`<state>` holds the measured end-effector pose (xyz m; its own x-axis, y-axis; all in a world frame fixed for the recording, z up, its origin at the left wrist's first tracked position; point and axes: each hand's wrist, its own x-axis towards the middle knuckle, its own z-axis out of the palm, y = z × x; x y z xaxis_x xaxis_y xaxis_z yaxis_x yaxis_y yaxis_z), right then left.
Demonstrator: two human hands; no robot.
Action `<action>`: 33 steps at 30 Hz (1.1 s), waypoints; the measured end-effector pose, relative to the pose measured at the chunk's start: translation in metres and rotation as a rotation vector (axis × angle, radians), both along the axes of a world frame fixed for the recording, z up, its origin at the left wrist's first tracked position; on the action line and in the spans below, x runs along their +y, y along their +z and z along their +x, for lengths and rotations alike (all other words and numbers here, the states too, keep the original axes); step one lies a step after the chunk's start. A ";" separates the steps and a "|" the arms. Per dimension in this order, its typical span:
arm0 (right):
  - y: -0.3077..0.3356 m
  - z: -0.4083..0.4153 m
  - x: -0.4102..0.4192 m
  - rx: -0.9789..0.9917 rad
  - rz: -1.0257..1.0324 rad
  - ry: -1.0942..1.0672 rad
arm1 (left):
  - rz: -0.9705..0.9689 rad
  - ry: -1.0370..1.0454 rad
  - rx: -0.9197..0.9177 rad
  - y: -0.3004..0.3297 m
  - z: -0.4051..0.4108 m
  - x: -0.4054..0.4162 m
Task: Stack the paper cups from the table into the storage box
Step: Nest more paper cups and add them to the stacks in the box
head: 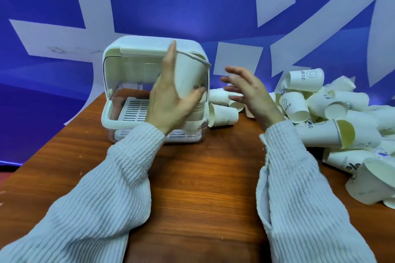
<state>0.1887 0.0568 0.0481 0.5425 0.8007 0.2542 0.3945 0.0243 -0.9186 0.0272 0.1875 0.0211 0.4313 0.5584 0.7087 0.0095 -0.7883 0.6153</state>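
A white storage box [119,57] with a raised clear lid stands on the wooden table [203,177], its slotted white tray visible inside. My left hand [168,100] grips a white paper cup [189,72] in front of the box, mouth up and tilted right. Further cups seem nested below it, partly hidden by the hand. My right hand [250,92] hovers to the right of the box with fingers spread, holding nothing. A heap of paper cups [333,113] lies on the table's right side, just beyond that hand.
Two loose cups [223,113] lie on their sides right beside the box. More cups [372,179] reach the table's right edge. A blue and white backdrop [64,6] rises behind the table. The table's left edge runs diagonally near the box.
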 end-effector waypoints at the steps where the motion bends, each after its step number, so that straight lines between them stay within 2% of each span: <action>1: -0.009 0.005 0.005 -0.136 -0.063 -0.090 | -0.045 0.020 -0.046 0.002 -0.003 0.005; 2: -0.022 0.010 0.009 -0.279 -0.195 -0.130 | -0.089 0.032 -0.076 0.004 -0.005 0.009; 5: -0.060 0.016 0.019 -0.650 -0.656 -0.074 | -0.149 0.026 -0.095 0.008 -0.009 0.013; 7: -0.076 0.020 0.023 -0.781 -0.759 -0.050 | -0.122 0.015 -0.087 0.007 -0.008 0.010; 9: -0.078 0.024 0.023 -0.775 -0.749 -0.062 | -0.110 0.006 -0.091 0.006 -0.007 0.007; 11: -0.073 0.028 0.018 -0.663 -0.627 -0.155 | -0.110 0.004 -0.097 0.005 -0.006 0.008; 15: -0.040 0.025 0.008 -0.338 -0.049 -0.464 | -0.137 0.010 -0.126 0.004 -0.005 0.010; 17: -0.018 0.012 0.009 -0.239 0.234 -0.524 | -0.164 0.011 -0.157 0.004 -0.005 0.012; 19: -0.001 -0.005 0.016 -0.169 0.381 -0.496 | -0.184 0.014 -0.200 0.004 -0.005 0.014; 23: 0.006 -0.024 0.043 -0.320 0.292 -0.506 | -0.217 0.042 -0.290 0.005 -0.006 0.016; 29: 0.001 -0.030 0.067 -0.762 -0.043 -0.481 | -0.247 0.064 -0.332 0.009 -0.008 0.014; 33: -0.016 -0.030 0.075 -0.769 -0.239 -0.391 | -0.232 0.053 -0.312 0.007 -0.009 0.016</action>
